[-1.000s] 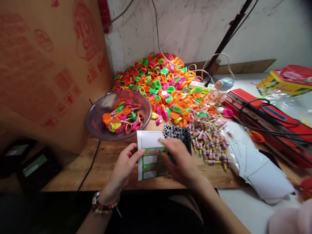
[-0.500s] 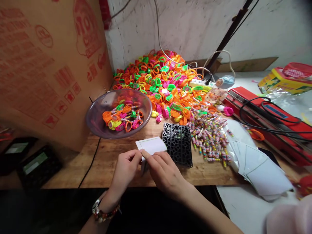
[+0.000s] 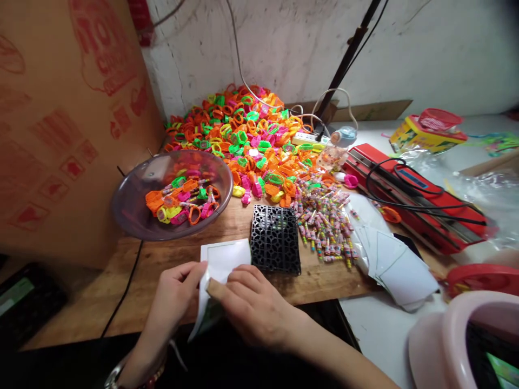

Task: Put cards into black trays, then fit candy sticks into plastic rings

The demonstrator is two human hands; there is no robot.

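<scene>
My left hand (image 3: pixel 175 296) is closed on the left edge of a bent white card (image 3: pixel 227 254), its thumb and finger pinching it. From the right, my right hand (image 3: pixel 259 308) grips the same card, its thumb, which has a tan covering on the tip, pressed on the surface. One flap of the card lies over the table edge and another hangs down toward my lap. Just beyond my right hand lies a black openwork plastic tray (image 3: pixel 275 254). A purple translucent bowl (image 3: pixel 125 216) holding coloured toy watches and candy rolls stands beyond my left hand.
A large heap of bright toy watches (image 3: pixel 239 135) lies against the wall, with wrapped candy rolls (image 3: pixel 324 221) beside it. White cards (image 3: pixel 399 265) fan out at right, near a red sealing machine (image 3: pixel 417 200). A cardboard box (image 3: pixel 73 135) and pink tub (image 3: pixel 430 346) flank me.
The view has swung right, bringing the pink tub further in. Both hands have come nearer to me with the card, and more of its hanging flap shows. Both still hold it.
</scene>
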